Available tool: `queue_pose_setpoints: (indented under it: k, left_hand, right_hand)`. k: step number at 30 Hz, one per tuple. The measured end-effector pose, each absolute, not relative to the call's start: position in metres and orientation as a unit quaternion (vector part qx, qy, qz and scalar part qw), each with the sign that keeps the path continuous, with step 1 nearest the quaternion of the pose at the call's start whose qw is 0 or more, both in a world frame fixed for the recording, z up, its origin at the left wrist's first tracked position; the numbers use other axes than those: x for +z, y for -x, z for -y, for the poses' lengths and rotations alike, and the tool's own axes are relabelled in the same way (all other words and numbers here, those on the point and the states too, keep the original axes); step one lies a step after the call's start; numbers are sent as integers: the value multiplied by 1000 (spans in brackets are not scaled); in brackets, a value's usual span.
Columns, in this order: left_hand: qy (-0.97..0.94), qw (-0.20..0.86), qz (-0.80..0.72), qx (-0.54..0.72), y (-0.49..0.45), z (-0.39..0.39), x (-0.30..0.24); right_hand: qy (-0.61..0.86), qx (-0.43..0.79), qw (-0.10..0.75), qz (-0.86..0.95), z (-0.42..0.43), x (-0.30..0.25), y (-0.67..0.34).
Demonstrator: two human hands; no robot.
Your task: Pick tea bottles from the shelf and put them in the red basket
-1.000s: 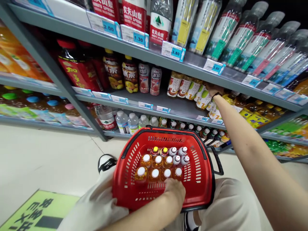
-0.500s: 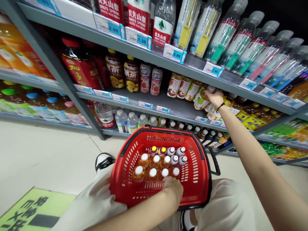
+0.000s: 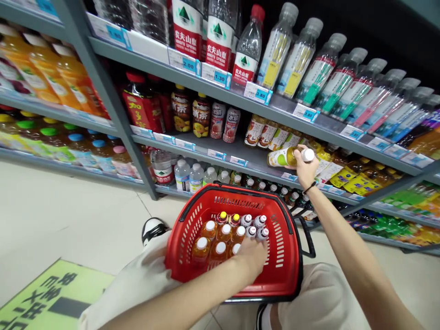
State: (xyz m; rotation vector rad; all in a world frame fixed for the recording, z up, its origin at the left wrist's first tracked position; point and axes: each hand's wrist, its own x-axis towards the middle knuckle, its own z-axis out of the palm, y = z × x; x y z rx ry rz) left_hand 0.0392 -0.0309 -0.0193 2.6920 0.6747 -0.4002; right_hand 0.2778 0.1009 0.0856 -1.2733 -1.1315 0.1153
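In my right hand [image 3: 305, 167] is a tea drink bottle [image 3: 283, 157] with a white cap and a green-and-white label. It is tilted sideways at the front of the middle shelf, its cap pointing right. My left hand [image 3: 254, 259] reaches down inside the red shopping basket [image 3: 290, 247], fingers curled over its right front part. What lies under those fingers is hidden. Beside this hand stand several amber drink bottles [image 3: 220, 250] with white caps. Behind them are two yellow-capped bottles [image 3: 223, 217] and several small white-capped bottles [image 3: 260, 222].
The basket sits between my knees, its black handle [image 3: 305, 238] hanging at the right. Water bottles [image 3: 217, 41] line the upper shelf; more tea bottles [image 3: 257, 130] stand behind my right hand. A green floor sign [image 3: 44, 293] lies at lower left.
My right hand has drawn the tea bottle forward and down from the shelf row, tipping it sideways. My left hand has moved slightly forward, covering a white cap that showed before.
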Motion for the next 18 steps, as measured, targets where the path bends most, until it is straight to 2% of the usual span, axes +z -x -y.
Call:
queue_pose_setpoints:
  k: [6,9,13,18]
  left_hand:
    - [-916,71,-285,274,-24,0,6]
    - [-851,52,-288,436,-18,-17,16]
    - [-826,56,-249,503,-12,-24,20]
    - [-825,159,-246,483,-8,-20,20]
  right_hand:
    - [508,26,663,550,-28,107,-226]
    - [477,87,676,556,14,115,-203]
    - [469,233,653,547,58,110,-181]
    - [438,353,583,587,66,93,-198]
